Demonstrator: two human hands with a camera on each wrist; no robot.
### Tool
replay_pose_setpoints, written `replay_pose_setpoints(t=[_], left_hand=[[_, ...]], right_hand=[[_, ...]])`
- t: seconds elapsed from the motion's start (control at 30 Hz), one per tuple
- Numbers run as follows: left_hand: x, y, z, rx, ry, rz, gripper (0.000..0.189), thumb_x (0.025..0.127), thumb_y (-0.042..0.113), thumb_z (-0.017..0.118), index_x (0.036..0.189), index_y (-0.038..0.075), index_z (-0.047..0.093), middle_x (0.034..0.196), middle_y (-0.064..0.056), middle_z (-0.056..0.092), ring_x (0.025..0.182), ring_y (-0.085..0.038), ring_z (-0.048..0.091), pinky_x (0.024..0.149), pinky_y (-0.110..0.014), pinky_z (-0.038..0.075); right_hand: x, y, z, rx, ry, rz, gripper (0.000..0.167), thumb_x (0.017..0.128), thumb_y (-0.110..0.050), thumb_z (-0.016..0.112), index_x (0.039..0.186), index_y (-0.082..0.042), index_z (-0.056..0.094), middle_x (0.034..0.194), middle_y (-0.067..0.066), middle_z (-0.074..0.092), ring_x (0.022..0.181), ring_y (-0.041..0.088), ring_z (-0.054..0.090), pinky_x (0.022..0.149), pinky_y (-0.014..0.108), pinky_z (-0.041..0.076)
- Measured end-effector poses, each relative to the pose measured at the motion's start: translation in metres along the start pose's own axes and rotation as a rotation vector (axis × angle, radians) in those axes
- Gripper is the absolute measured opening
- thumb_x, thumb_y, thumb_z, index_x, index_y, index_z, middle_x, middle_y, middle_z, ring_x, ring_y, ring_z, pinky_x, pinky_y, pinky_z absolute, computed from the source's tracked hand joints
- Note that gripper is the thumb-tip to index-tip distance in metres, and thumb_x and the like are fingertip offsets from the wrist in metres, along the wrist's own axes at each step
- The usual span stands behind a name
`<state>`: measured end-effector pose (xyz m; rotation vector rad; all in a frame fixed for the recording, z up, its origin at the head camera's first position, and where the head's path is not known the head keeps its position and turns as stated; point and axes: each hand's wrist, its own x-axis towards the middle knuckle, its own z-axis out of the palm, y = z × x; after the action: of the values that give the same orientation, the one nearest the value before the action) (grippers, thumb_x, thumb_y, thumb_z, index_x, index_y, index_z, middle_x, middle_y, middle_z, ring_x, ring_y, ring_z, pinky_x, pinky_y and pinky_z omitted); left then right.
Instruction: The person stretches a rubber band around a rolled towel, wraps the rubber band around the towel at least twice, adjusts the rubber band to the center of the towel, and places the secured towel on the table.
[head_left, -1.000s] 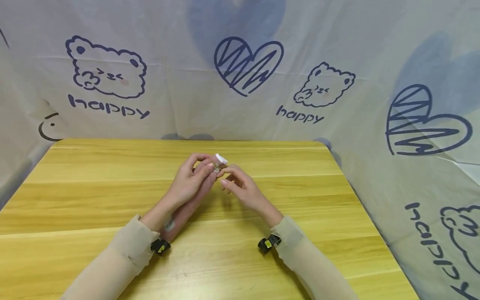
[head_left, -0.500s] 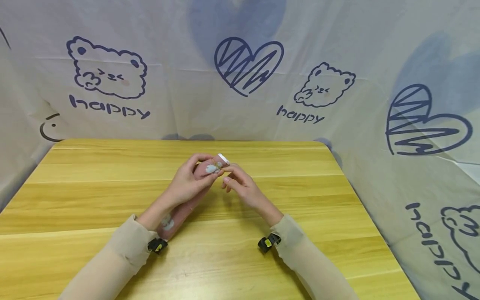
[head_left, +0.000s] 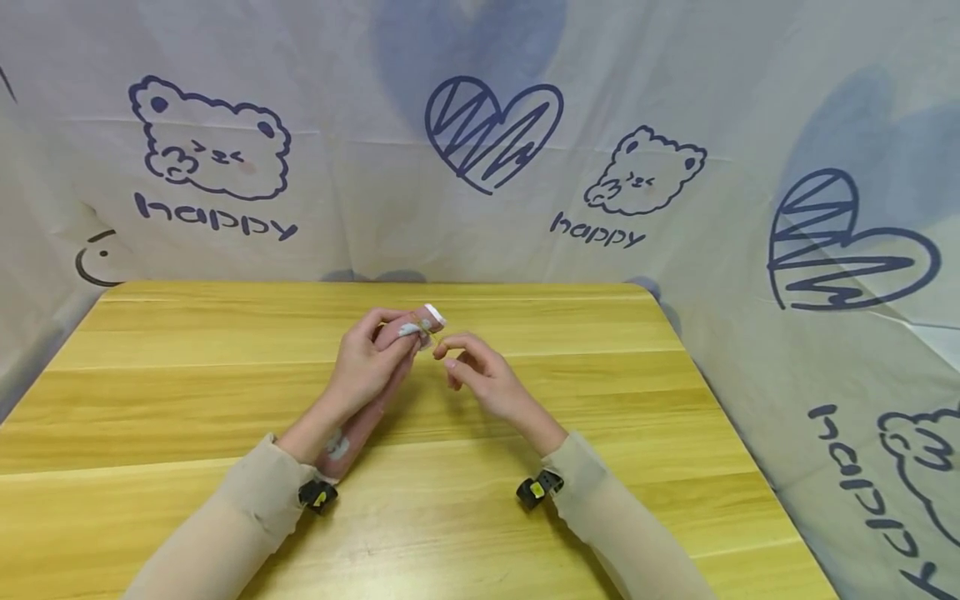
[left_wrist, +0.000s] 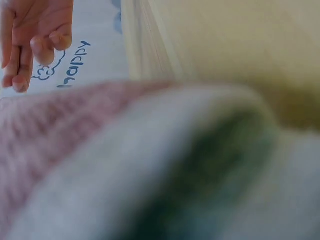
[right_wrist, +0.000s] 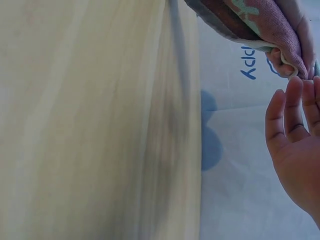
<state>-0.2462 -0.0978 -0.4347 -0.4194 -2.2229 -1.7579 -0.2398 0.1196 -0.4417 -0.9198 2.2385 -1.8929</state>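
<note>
A long, narrow folded pink towel with pale patches runs diagonally from under the left wrist to a white-edged end. My left hand grips it near that far end, thumb across the front and fingers behind. A thin yellow band lies around the towel close to the white edge, with a strand reaching toward the right fingertips. My right hand is just right of the band, fingers loosely bent and thumb apart. In the right wrist view its fingertips come right up to the towel's edge. Blurred cloth fills the lower left wrist view.
Both hands work above a yellow wood-grain table. A pale curtain printed with bears, hearts and "happy" hangs behind and to the right. Black straps with small devices sit at both wrists.
The left hand has shifted slightly left with the towel's end, after its thumb slid down to expose the patterned patch. The yellow strand now shows more clearly toward the right hand, which has barely moved.
</note>
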Motion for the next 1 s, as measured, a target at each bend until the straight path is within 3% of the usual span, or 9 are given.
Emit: replay_pose_setpoints(t=[0.23,0.5,0.63,0.73,0.87,1.0], left_hand=[[0.006,-0.002,-0.006,-0.029,0.074,-0.059,0.027,0.098,0.014,0.073,0.121,0.0,0.069,0.114,-0.021,0.072,0.092,-0.013,0.064,0.077,-0.018,0.05],[0.006,-0.001,-0.005,-0.093,0.059,-0.066,0.026,0.098,0.011,0.073,0.119,-0.003,0.068,0.112,-0.023,0.07,0.087,-0.008,0.066,0.074,-0.018,0.053],[0.005,-0.003,-0.003,-0.1,0.033,-0.073,0.026,0.097,0.009,0.073,0.12,-0.003,0.068,0.108,-0.023,0.07,0.081,-0.009,0.067,0.067,-0.021,0.055],[0.005,-0.003,-0.002,-0.098,0.016,-0.065,0.026,0.098,0.008,0.072,0.121,-0.002,0.067,0.107,-0.023,0.07,0.08,-0.011,0.067,0.064,-0.022,0.055],[0.005,-0.003,-0.001,-0.087,0.015,-0.057,0.025,0.098,0.009,0.071,0.121,-0.002,0.067,0.109,-0.024,0.07,0.081,-0.01,0.067,0.065,-0.021,0.055],[0.005,-0.004,0.001,-0.1,0.031,-0.065,0.026,0.099,0.01,0.071,0.121,-0.003,0.067,0.111,-0.025,0.07,0.082,-0.009,0.067,0.066,-0.021,0.055]], right_hand=[[-0.01,0.004,-0.009,0.016,-0.025,-0.023,0.021,0.107,0.004,0.046,0.122,0.009,0.059,0.117,0.024,0.06,0.077,0.018,0.055,0.071,0.033,0.051],[-0.016,0.006,-0.018,0.009,-0.043,-0.022,0.025,0.112,-0.004,0.041,0.115,0.009,0.062,0.106,0.013,0.067,0.059,0.017,0.043,0.068,0.04,0.05],[-0.012,0.006,-0.017,0.007,-0.067,-0.042,0.021,0.11,-0.001,0.045,0.111,0.008,0.063,0.099,0.011,0.068,0.068,0.014,0.055,0.072,0.041,0.054],[-0.008,0.004,-0.016,-0.009,-0.085,-0.049,0.017,0.108,0.001,0.049,0.106,0.007,0.066,0.096,0.015,0.07,0.085,0.023,0.066,0.073,0.041,0.055],[-0.003,0.001,-0.017,0.001,-0.122,-0.042,0.015,0.105,0.0,0.056,0.103,0.006,0.07,0.096,0.019,0.073,0.088,0.022,0.07,0.075,0.04,0.056],[-0.001,0.004,-0.016,0.106,-0.143,-0.026,0.013,0.105,0.0,0.056,0.104,0.006,0.068,0.097,0.009,0.074,0.087,0.016,0.068,0.075,0.036,0.056]])
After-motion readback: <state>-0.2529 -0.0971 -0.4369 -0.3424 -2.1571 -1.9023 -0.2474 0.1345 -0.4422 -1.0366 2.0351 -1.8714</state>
